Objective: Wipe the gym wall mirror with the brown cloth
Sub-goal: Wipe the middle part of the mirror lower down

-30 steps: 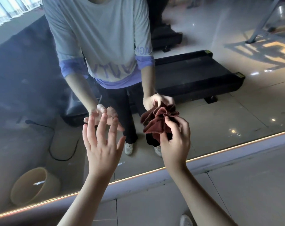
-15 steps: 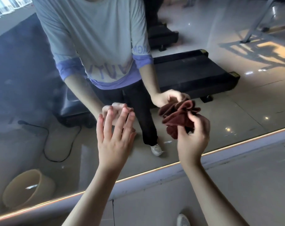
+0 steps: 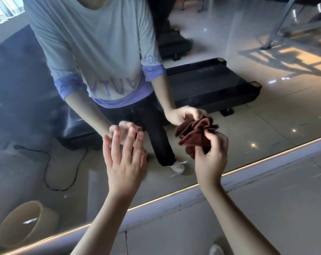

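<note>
The right hand pinches the bunched brown cloth at the mirror, left hand spread open beside it, and so loose a wad could slip free or streak.

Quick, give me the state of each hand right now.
Left hand: open, fingers straight, holding nothing, up at the mirror.
Right hand: closed, gripping the bunched brown cloth.

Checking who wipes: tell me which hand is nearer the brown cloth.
Right. The right hand grips the bunched brown cloth; the left hand is open, clear of it on its left, fingers spread toward the mirror.
</note>
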Action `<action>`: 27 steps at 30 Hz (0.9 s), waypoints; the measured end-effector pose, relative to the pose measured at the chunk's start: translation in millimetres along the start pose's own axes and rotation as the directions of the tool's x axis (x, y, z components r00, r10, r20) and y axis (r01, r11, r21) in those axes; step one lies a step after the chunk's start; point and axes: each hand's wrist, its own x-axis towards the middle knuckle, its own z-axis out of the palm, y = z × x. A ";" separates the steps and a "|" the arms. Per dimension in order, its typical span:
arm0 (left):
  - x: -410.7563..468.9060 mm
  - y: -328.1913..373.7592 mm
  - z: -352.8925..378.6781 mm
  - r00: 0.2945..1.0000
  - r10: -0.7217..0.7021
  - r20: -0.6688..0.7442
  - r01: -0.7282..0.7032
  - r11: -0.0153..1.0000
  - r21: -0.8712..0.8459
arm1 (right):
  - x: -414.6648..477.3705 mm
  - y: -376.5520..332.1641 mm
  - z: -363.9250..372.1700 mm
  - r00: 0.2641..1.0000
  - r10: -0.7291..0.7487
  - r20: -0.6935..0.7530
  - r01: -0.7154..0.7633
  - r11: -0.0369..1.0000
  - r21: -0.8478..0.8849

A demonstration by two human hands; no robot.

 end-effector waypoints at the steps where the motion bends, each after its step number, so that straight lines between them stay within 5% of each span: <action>1: 0.4 0.5 -1.0 1.000 -0.009 0.005 0.009 1.000 -0.012 | -6.8 -2.1 2.8 0.996 -0.067 0.054 0.068 0.998 -0.009; 5: 4.8 4.6 -2.0 0.998 0.069 0.005 -0.068 0.995 -0.075 | -6.3 2.6 0.6 0.966 -0.205 0.159 0.210 0.977 -0.020; 11: 11.5 21.6 7.0 0.999 0.054 0.001 -0.054 0.998 -0.022 | 27.1 25.2 -12.0 0.996 0.050 -0.068 -0.051 0.999 -0.004; 17: 4.3 31.0 13.5 0.998 0.056 -0.019 -0.057 0.998 -0.028 | 16.9 28.7 -10.2 0.910 -0.368 0.191 0.384 0.921 -0.057; 19: 3.7 36.0 12.8 0.999 0.038 -0.023 -0.039 0.999 -0.028 | 31.2 40.4 -16.6 0.927 -0.341 0.153 0.355 0.932 -0.077; 23: 5.9 45.3 8.3 1.000 -0.024 0.020 0.025 1.000 -0.015 | 44.0 48.8 -23.4 0.997 -0.072 -0.019 0.071 0.997 -0.013; 27: 10.2 64.9 9.0 0.997 -0.039 0.068 0.041 0.999 -0.023 | 33.0 48.3 -18.6 0.943 -0.301 0.141 0.306 0.952 -0.011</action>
